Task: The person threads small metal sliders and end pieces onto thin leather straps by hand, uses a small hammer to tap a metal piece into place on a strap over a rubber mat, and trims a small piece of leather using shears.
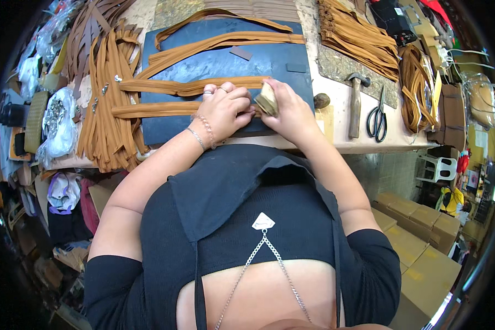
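Note:
My right hand (292, 113) grips a small yellowish block (267, 100) with worn sides; what it is made of, I cannot tell. Beside it, my left hand (223, 110) is closed with curled fingers at the right end of a brown zipper (154, 110), whose end is mostly hidden by both hands. Just beyond lies another brown zipper (170, 87), stretched across the dark blue board (214, 60) and passing by my left fingertips. Farther back on the board, more brown zippers (220, 39) lie side by side.
Left of the board hangs a thick bundle of brown zippers (107, 110) with metal sliders. To the right lie a hammer (356, 104), black-handled scissors (377, 122) and a round brown lump (322, 100). More zippers (357, 41) are piled behind them. Cardboard boxes (423, 247) stand below the table.

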Action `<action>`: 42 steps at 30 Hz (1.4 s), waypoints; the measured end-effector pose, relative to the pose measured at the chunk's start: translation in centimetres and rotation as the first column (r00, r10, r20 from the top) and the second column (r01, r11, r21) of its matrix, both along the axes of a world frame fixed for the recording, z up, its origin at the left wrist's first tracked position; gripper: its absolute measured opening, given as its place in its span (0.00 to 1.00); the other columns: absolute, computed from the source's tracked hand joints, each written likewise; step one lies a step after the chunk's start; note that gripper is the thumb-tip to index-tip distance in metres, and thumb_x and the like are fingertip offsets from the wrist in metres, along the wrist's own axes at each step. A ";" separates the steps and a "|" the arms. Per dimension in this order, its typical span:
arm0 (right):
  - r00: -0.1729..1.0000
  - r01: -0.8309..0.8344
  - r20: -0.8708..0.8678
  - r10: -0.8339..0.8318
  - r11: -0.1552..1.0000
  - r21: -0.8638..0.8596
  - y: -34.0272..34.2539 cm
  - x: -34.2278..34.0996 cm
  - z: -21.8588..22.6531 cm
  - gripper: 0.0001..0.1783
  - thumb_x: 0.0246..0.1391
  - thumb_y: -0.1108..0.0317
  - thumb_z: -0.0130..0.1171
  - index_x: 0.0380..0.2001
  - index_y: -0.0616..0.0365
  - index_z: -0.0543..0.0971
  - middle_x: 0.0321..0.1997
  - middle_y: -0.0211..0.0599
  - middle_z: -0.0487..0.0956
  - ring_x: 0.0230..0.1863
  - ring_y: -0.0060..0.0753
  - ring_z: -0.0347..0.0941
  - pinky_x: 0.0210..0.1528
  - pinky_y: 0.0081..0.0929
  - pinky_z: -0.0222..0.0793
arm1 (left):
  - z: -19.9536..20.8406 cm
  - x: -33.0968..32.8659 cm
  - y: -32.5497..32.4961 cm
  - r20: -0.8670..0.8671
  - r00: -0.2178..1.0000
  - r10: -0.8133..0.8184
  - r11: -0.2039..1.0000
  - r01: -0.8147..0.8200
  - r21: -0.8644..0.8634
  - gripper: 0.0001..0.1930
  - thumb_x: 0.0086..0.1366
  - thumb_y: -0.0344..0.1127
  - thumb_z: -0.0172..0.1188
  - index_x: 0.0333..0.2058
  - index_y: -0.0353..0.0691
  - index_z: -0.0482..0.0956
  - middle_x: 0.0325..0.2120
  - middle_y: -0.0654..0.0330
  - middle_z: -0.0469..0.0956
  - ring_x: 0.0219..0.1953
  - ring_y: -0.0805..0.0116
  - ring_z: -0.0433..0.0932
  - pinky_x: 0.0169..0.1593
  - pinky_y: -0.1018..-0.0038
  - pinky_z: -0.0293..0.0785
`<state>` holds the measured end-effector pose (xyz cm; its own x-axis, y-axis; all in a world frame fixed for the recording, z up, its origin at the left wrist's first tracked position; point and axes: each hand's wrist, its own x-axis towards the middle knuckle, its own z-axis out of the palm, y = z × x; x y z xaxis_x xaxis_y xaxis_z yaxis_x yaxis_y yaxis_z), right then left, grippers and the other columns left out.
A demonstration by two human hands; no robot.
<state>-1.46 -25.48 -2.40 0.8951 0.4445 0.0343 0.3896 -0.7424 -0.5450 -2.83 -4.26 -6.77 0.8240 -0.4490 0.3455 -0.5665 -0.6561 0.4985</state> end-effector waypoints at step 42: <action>1.000 -0.006 -0.012 0.005 0.995 -0.104 -2.8 -0.7 0.0 0.37 0.45 0.67 0.68 0.61 0.50 0.67 0.53 0.47 0.76 0.54 0.55 0.74 0.55 0.44 0.72 | 0.2 0.0 0.2 -0.014 1.000 0.021 0.996 -0.020 0.085 0.08 0.58 0.43 0.66 0.27 0.48 0.79 0.36 0.73 0.76 0.43 0.67 0.71 0.50 0.61 0.57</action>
